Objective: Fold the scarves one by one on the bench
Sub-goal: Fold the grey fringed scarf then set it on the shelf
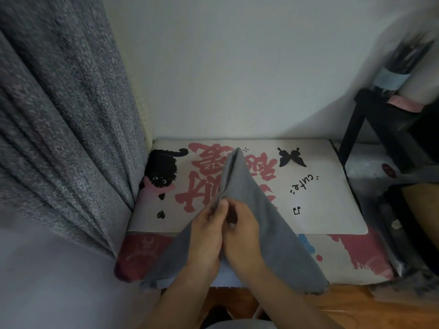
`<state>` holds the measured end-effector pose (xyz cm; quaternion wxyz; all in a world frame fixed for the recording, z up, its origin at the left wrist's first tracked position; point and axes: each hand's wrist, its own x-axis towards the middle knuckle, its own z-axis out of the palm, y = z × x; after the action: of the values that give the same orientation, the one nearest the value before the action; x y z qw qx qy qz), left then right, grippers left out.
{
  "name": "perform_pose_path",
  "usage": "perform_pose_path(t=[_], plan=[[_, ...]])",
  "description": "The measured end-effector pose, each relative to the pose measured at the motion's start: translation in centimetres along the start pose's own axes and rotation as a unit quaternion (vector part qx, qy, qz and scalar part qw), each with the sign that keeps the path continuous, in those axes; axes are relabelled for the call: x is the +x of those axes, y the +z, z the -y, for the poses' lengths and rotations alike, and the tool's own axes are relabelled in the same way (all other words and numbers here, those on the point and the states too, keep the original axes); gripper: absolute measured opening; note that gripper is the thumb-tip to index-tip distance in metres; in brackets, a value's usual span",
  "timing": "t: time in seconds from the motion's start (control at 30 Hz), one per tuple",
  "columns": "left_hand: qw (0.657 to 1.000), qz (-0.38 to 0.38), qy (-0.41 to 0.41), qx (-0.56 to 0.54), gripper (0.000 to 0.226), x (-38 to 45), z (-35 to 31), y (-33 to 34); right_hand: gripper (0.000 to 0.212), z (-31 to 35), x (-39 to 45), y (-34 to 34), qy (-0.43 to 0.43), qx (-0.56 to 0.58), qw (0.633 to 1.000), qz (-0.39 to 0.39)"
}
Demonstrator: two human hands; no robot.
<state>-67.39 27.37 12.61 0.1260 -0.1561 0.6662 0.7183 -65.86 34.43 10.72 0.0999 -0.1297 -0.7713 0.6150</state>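
Where the wall meets the floor, a cushioned bench fills the corner, listed big to small:
Curtain (59, 119): grey speckled fabric, hangs in folds down the left side, lower edge touching the cushion's left end
Wall (237, 67): plain pale, behind the bench
Tabletop (332, 210): bench w/ printed cushion cover, white ground, red brush characters, black cat at left, black butterfly + "cute" lettering at right
Black rack (370, 129): dark frame at right edge, beside the cushion; items on it too blurred to tell
Scarf (251, 191): grey, lies across mid tabletop, raised into a peak pointing to the wall, two sides sloping down to the near edge, frayed corner overhanging at lower right
Left hand (209, 236): grip closed on the scarf, thumb & fingers pinching the fold at the peak's left side
Right hand (242, 231): touching the left hand, fingers curled into the scarf just beside it, grip holding the cloth
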Motion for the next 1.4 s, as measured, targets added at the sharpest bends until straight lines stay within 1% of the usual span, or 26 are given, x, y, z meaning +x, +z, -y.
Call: perform_pose_path(t=[0.07, 0.13, 0.2, 0.27, 0.4, 0.47, 0.53, 0.6, 0.63, 0.67, 0.7, 0.73, 0.77, 0.8, 0.83, 0.87, 0.9, 0.97, 1.03, 1.1, 1.17, 1.2, 1.23, 1.27, 1.33, 1.4], plan=[[0.999, 0.021, 0.027, 0.033, 0.011, 0.0, 0.1, -0.4, 0.030, -0.5, -0.1, -0.6, -0.003, 0.014, 0.999, 0.051], [0.999, 0.017, 0.031, 0.024, 0.017, -0.1, 0.5, -0.8, 0.040, -1.2, 0.3, -1.3, 0.010, 0.072, 0.991, 0.109], [0.999, 0.004, 0.026, 0.018, 0.020, -0.2, 0.9, -0.9, 0.048, -1.6, 0.8, -2.4, 0.047, 0.146, 0.975, 0.163], [0.999, -0.018, 0.029, 0.039, 0.018, 0.0, 1.4, -0.8, 0.050, -1.8, 2.0, -3.7, 0.094, 0.184, 0.954, 0.219], [0.998, -0.049, 0.018, 0.043, 0.020, 0.3, 1.7, 0.6, 0.037, -2.3, 6.7, -6.6, 0.219, 0.198, 0.888, 0.353], [0.998, -0.063, 0.007, 0.016, 0.021, 0.5, 1.4, 1.5, 0.030, -2.2, 9.5, -7.4, 0.235, 0.161, 0.861, 0.421], [0.996, -0.082, -0.016, -0.016, 0.020, 0.8, 1.3, 2.2, 0.025, -1.8, 12.2, -7.9, 0.235, 0.133, 0.824, 0.498], [0.995, -0.095, -0.025, -0.014, 0.022, 0.8, 1.4, 2.8, 0.021, -1.5, 14.5, -8.4, 0.238, 0.101, 0.791, 0.554], [0.994, -0.103, -0.023, -0.005, 0.023, 0.8, 1.4, 3.0, 0.020, -1.2, 15.4, -8.7, 0.244, 0.079, 0.789, 0.558], [0.993, -0.118, -0.021, -0.001, 0.024, 0.7, 1.3, 3.2, 0.019, -0.8, 16.4, -8.8, 0.251, 0.056, 0.803, 0.537], [0.991, -0.132, -0.014, 0.005, 0.025, 0.6, 1.1, 3.1, 0.019, -1.0, 17.5, -8.7, 0.251, 0.033, 0.830, 0.498], [0.989, -0.145, -0.003, 0.017, 0.025, 0.5, 0.9, 2.9, 0.026, -1.3, 18.7, -8.5, 0.216, -0.017, 0.867, 0.448], [0.987, -0.154, 0.013, 0.033, 0.025, 0.3, 0.5, 2.6, 0.039, -1.6, 20.1, -8.2, 0.134, -0.106, 0.900, 0.401], [0.985, -0.161, 0.028, 0.055, 0.025, 0.1, 0.2, 2.2, 0.051, -2.0, 21.5, -7.5, 0.030, -0.203, 0.905, 0.374], [0.983, -0.163, 0.041, 0.077, 0.026, -0.3, -0.1, 1.7, 0.061, -2.4, 22.8, -6.7, -0.065, -0.282, 0.882, 0.372], [0.981, -0.162, 0.054, 0.096, 0.025, -0.7, -0.2, 1.3, 0.065, -2.6, 24.0, -5.8, -0.128, -0.336, 0.846, 0.393], [0.979, -0.158, 0.068, 0.109, 0.025, -1.1, -0.4, 1.0, 0.065, -2.5, 25.1, -5.0, -0.168, -0.372, 0.809, 0.423], [0.976, -0.153, 0.084, 0.130, 0.025, -1.8, -0.6, 0.5, 0.051, -2.3, 26.6, -4.0, -0.220, -0.461, 0.723, 0.466], [0.973, -0.145, 0.091, 0.156, 0.028, -2.8, -0.8, 0.6, 0.041, -2.3, 27.6, -4.3, -0.245, -0.542, 0.649, 0.474], [0.968, -0.146, 0.105, 0.177, 0.031, -4.2, -1.4, 1.0, 0.038, -2.0, 28.8, -5.4, -0.279, -0.599, 0.597, 0.455], [0.966, -0.154, 0.120, 0.167, 0.033, -5.7, -2.4, 1.1, 0.035, -0.8, 29.8, -7.1, -0.307, -0.640, 0.563, 0.424], [0.965, -0.158, 0.134, 0.159, 0.032, -6.2, -2.7, 0.8, 0.033, -0.1, 30.1, -8.2, -0.312, -0.647, 0.561, 0.412], [0.963, -0.162, 0.149, 0.156, 0.031, -6.6, -3.1, 0.6, 0.033, 0.6, 29.9, -9.4, -0.312, -0.645, 0.568, 0.405], [0.960, -0.166, 0.162, 0.157, 0.030, -7.0, -3.6, 0.2, 0.033, 1.2, 29.5, -10.7, -0.310, -0.638, 0.585, 0.392], [0.954, -0.166, 0.193, 0.159, 0.028, -7.5, -4.7, -0.6, 0.030, 2.8, 27.5, -13.2, -0.299, -0.617, 0.641, 0.346], [0.951, -0.163, 0.226, 0.131, 0.027, -8.1, -5.6, -1.8, 0.023, 4.2, 24.7, -15.6, -0.277, -0.579, 0.703, 0.306]])
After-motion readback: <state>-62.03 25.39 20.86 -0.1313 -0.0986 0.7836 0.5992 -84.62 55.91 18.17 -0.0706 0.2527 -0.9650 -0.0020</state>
